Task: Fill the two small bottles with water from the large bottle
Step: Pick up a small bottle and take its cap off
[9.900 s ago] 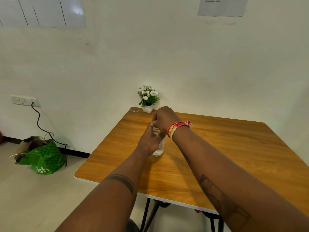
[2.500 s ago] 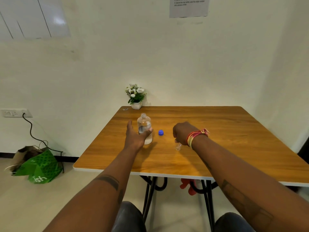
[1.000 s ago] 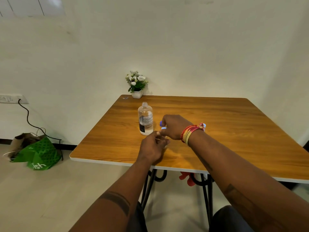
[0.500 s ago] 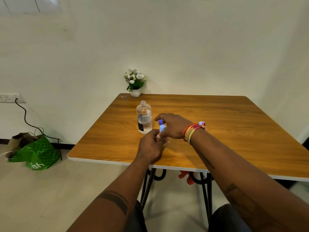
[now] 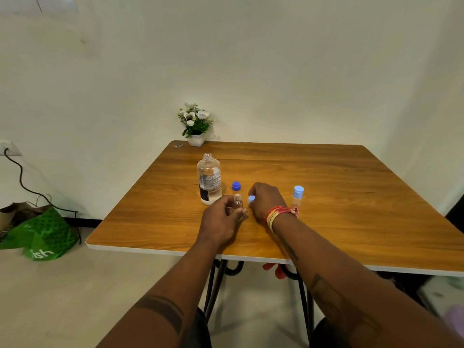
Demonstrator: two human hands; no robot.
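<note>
Left hand (image 5: 223, 217) grips the small bottle (image 5: 237, 200) upright on the table (image 5: 351, 209); its neck is now bare. Right hand (image 5: 263, 199), just beside it, pinches the light-blue cap (image 5: 251, 198), which half a second ago sat on that bottle: cap just off, so this bottle looks ready to fill. Second small bottle (image 5: 297, 197) stands capped right of the wrist, untouched, contents unclear. Behind, big bottle (image 5: 209, 182) stands open, partly full, its blue cap (image 5: 236, 185) lying beside. Flower pot (image 5: 196, 126) at far edge. Pouring not begun.
</note>
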